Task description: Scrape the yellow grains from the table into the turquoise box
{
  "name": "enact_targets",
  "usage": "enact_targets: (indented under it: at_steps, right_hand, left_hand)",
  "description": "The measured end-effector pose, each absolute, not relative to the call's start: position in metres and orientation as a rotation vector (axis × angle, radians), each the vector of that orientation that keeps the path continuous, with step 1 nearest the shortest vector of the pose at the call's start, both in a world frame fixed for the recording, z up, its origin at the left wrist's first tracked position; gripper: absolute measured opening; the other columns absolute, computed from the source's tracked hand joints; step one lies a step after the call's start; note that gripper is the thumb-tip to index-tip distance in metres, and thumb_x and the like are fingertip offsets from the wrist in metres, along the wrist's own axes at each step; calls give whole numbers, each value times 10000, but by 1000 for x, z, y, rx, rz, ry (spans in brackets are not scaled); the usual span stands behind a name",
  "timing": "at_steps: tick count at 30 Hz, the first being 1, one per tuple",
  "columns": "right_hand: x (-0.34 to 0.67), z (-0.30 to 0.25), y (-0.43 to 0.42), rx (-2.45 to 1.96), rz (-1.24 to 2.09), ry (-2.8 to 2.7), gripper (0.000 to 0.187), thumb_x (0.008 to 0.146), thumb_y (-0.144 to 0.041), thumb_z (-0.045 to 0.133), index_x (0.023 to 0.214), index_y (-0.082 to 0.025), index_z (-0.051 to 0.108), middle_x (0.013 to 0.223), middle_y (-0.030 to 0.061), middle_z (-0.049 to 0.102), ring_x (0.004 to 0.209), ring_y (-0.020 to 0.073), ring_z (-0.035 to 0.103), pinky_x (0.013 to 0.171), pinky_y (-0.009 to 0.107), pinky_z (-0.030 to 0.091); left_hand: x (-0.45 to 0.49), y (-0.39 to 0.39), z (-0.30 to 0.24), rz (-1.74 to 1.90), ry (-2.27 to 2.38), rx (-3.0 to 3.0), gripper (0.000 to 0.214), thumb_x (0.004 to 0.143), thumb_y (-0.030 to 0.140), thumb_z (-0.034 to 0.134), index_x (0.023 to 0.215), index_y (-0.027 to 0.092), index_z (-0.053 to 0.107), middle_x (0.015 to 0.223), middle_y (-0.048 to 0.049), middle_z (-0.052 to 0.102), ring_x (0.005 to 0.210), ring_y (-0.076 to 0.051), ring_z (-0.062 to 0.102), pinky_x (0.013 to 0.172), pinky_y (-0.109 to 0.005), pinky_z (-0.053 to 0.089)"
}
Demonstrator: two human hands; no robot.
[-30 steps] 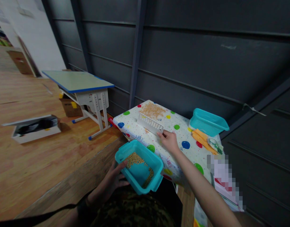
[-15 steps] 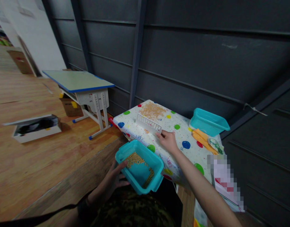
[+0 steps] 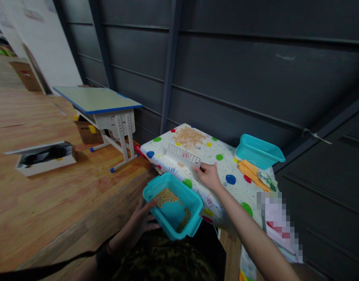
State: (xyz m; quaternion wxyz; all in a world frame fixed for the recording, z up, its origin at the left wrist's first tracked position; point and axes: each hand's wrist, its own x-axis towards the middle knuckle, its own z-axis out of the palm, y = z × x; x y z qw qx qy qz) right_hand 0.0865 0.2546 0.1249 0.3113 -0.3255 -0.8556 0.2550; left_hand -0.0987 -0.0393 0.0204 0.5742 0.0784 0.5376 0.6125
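Note:
My left hand (image 3: pixel 145 218) grips the near-left rim of a turquoise plastic basin (image 3: pixel 193 199), thumb over the edge. Soybeans (image 3: pixel 167 197) lie along the basin's far and right sides. My right hand (image 3: pixel 207 175) pinches the right end of a white slotted plastic strip (image 3: pixel 183 156), which stands tilted on the tablecloth. Beyond the strip, a patch of pale bean-like bits (image 3: pixel 189 136) is spread near the table's far corner. A few more bits lie on the near side of the strip. The basin is below the table's near edge, close to my body.
The table wears a balloon-print cloth (image 3: pixel 230 168). At its right end are a second turquoise basin (image 3: pixel 258 150), an orange cloth (image 3: pixel 251 171) and a green-and-white packet (image 3: pixel 267 179). A school desk (image 3: pixel 100 99) and an open white box (image 3: pixel 46 158) stand left. A dark panelled wall (image 3: pixel 240 70) runs behind.
The white slotted strip has shifted slightly toward the near edge and leans over more in my right hand. My left hand and the basin have stayed in place.

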Motion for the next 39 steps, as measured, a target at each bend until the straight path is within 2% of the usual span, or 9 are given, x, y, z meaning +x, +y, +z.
enact_targets:
  at_steps: [5,10,17,22,28,30,34,39]
  right_hand:
    - [91,126,254,-811,681,-2244,700,1037,-764,763,612,-315,434,545,-7,452,591,185,487,602,323,342]
    - [94,126,252,-792,687,-2253,710,1053,-778,775,614,-308,475,542,-10,460,578,180,476,592,325,339]
    - [93,128,248,-784,683,-2274,650,1053,-739,761,638,-294,533,588,12,549,585,187,508,614,339,354]
    - [98,129,244,-784,710,-2278,614,1033,-746,727,654,-293,559,603,21,572,596,193,517,617,343,352]
    - [102,129,236,-788,717,-2269,673,1042,-761,736,621,-308,472,583,16,538,591,191,518,604,334,348]
    - [104,128,233,-784,708,-2265,694,1049,-758,743,609,-309,450,571,15,533,587,191,524,601,331,357]
    - [108,127,226,-757,706,-2276,666,1079,-746,743,631,-292,553,583,18,589,576,188,536,602,322,390]
    - [117,125,201,-665,667,-2282,718,1178,-753,678,644,-286,568,594,23,641,555,186,561,603,316,428]
  left_hand:
    - [-103,-41,22,1410,1225,194,1376,921,761,1097,2016,358,368,1848,-291,770,1422,-529,925,996,-534,778]
    - [-100,-42,29,1424,1243,193,1293,950,743,1079,1996,360,423,1823,-278,797,1413,-515,931,990,-525,774]
    - [-96,-43,35,1432,1239,209,1365,919,777,1093,2009,346,391,1850,-296,771,1438,-530,926,987,-526,774]
    - [-95,-41,33,1449,1256,196,1473,851,798,1120,2017,312,362,1848,-311,768,1393,-533,939,920,-504,779]
    - [-96,-41,34,1450,1252,220,1456,907,785,1095,2048,340,307,1891,-312,725,1398,-504,936,918,-475,771]
    - [-98,-40,35,1444,1267,216,1384,930,769,1088,2026,350,353,1898,-302,719,1406,-500,931,916,-468,770]
    - [-102,-37,36,1463,1292,158,1237,964,681,1091,1961,357,434,1884,-270,732,1333,-470,943,914,-472,777]
    - [-104,-34,36,1503,1301,118,1217,977,612,1101,1960,338,436,1808,-268,777,1210,-423,964,835,-435,766]
